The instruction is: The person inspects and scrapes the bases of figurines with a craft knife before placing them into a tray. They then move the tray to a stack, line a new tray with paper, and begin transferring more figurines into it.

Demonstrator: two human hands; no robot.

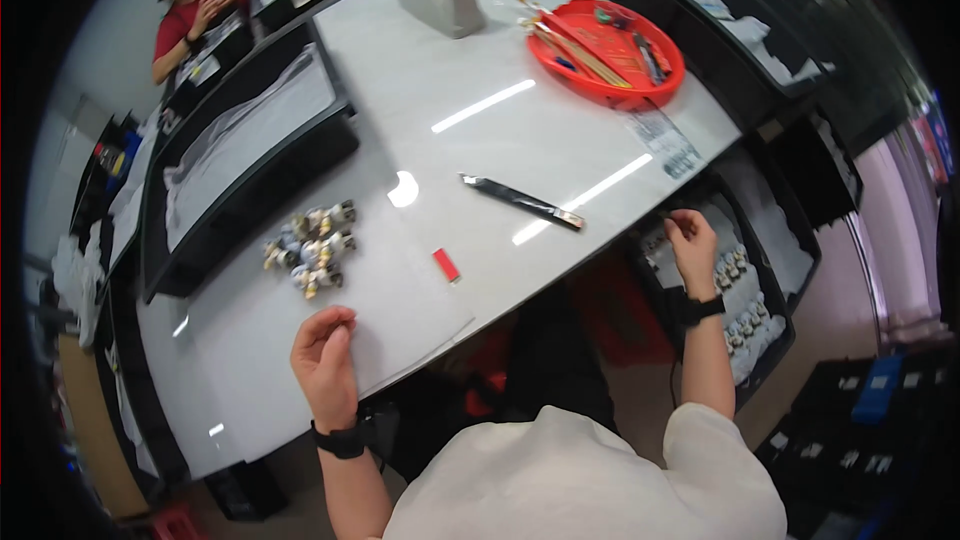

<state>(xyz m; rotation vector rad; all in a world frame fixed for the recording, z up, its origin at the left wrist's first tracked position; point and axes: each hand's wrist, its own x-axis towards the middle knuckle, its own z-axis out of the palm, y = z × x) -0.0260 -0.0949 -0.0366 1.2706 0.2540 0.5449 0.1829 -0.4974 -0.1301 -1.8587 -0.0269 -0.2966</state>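
My left hand (325,365) hovers by the near edge of the white table, its fingers loosely curled and the thumb a little apart, with nothing visible in it. Just beyond it lies a cluster of small white, grey and yellow figurines (312,248). Off the table's right side, my right hand (692,248) pinches thumb and fingers together above a black crate (768,365); whatever sits at the fingertips is too small to make out. Rows of similar figurines (745,325) stand on white lining in that crate.
A black utility knife (522,202) and a small red block (446,265) lie mid-table. Farther back are a red round tray (665,40) of tools and a tape dispenser (440,2). A lined black bin (250,140) borders the left. A co-worker (205,2) is at far left.
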